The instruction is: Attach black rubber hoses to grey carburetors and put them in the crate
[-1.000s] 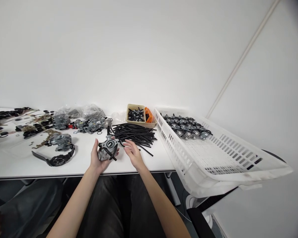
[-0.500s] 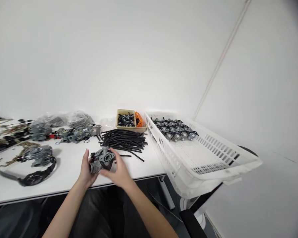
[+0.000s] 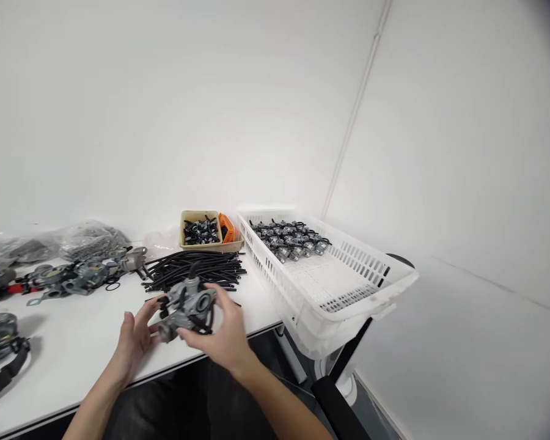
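Note:
A grey metal carburetor (image 3: 186,304) with a black hose on it is held just above the white table's (image 3: 73,360) front edge. My right hand (image 3: 223,335) grips it from the right, fingers wrapped over its body. My left hand (image 3: 135,337) sits at its left end, fingers spread and touching it. Behind it lies a pile of black rubber hoses (image 3: 193,269). A white slotted crate (image 3: 348,293) to the right holds several finished carburetors (image 3: 288,239) at its far end.
A tan tub of black clips (image 3: 202,231) with an orange basket (image 3: 227,227) beside it stands at the back. More carburetors (image 3: 73,275) and plastic bags of parts (image 3: 87,238) lie at the left. A black strap (image 3: 4,376) sits at the far left. White walls close behind.
My right hand came off the hoses and took hold of the carburetor. My left hand's grip loosened to fingertips. The view has swung right, toward the crate.

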`<state>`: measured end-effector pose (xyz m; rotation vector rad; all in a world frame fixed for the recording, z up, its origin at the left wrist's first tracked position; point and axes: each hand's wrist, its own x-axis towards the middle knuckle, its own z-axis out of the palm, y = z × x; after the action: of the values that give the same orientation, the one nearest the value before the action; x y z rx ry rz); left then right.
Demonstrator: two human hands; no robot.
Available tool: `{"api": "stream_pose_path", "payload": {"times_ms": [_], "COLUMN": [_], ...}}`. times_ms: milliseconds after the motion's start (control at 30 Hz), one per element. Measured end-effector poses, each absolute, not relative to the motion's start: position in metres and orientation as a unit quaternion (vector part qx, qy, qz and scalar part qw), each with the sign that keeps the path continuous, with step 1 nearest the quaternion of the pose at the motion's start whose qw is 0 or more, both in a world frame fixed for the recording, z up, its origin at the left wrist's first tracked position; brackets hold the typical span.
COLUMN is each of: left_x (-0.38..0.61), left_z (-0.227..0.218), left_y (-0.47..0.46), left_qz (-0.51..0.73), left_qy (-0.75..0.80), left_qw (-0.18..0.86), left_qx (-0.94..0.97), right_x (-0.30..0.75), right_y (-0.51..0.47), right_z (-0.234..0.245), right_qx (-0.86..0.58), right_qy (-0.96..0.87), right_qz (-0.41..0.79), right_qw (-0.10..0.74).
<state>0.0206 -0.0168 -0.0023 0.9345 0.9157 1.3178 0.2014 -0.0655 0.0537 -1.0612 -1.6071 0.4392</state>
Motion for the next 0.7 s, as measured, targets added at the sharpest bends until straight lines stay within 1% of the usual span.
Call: {"api": "stream_pose_path", "payload": {"times_ms": [100, 167, 267, 367, 433, 567, 633, 700], "left_x": [0.019, 0.017, 0.015, 0.016, 0.016, 0.017, 0.018, 0.018], "left_z": [0.001, 0.001, 0.000, 0.001, 0.001, 0.000, -0.001, -0.002], "left_y": [-0.018, -0.017, -0.015, -0.014, -0.013, -0.012, -0.013, -0.013], "left_qz": [0.533, 0.512, 0.497, 0.497, 0.494, 0.480, 0.487, 0.491], "left_qy": [0.399, 0.398, 0.401, 0.412, 0.419, 0.422, 0.426, 0.429], "left_qw": [0.607, 0.615, 0.620, 0.612, 0.610, 0.615, 0.607, 0.598], "left_qx": [0.433, 0.449, 0.456, 0.456, 0.457, 0.462, 0.462, 0.465], "right_x": [0.252, 0.291, 0.352, 0.409, 0.439, 0.468, 0.467, 0.457], "right_y": [-0.090, -0.105, -0.110, -0.090, -0.067, -0.017, 0.005, 0.023], "right_z": [0.096, 0.129, 0.173, 0.197, 0.199, 0.177, 0.162, 0.147], "right_qx": [-0.431, -0.452, -0.528, -0.615, -0.656, -0.685, -0.671, -0.659], "right_qy": [-0.682, -0.684, -0.666, -0.648, -0.655, -0.708, -0.735, -0.750], "right_qz": [0.120, 0.068, -0.062, -0.126, -0.118, -0.017, 0.011, 0.035], "right_qw": [0.579, 0.568, 0.524, 0.431, 0.355, 0.170, 0.099, 0.051]}}
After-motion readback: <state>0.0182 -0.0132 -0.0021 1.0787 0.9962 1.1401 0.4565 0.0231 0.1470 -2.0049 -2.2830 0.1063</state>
